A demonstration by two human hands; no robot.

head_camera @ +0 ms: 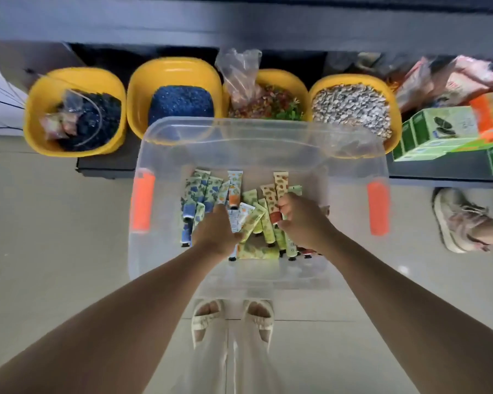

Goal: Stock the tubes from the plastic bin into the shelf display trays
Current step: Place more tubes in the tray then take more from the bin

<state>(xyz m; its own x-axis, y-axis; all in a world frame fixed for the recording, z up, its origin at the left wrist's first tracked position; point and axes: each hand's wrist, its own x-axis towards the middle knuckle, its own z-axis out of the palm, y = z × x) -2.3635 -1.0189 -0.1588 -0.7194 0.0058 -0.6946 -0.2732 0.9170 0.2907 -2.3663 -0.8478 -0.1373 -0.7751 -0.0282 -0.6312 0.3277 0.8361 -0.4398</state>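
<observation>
Forearms: both are stretched forward and down from the camera into the clear plastic bin (165,155), which is seen on the pale tiled floor just ahead of two sandalled feet (234,317).
Left hand (215,233): it is laid over the tubes at the middle-left of the pile, fingers pointing away; whether a tube is actually gripped cannot be told, since the fingertips are hidden by the hand's back.
Right hand (299,220): its fingers are curled round a red-capped tube (275,216) on the right of the pile.
Tubes (256,223): a loose heap of printed tubes is spread across the bin floor, blue-patterned ones (195,194) to the left, green and yellow in the middle, spotted cream ones (279,182) at the back right.
Shelf: a low dark shelf (106,166) is seen just beyond the bin, carrying four yellow tubs (77,78) of loose goods and green boxes (436,132) at the right.
Display trays: none can be identified in view.
Progress: judged early or mid-way; many tubes are left in the bin, and no stocked tube is visible anywhere.
Step in hand: tubes appear to be gathered for carrying to the trays.
Bystander: another person's shoe (458,220) is seen at the right edge.
</observation>
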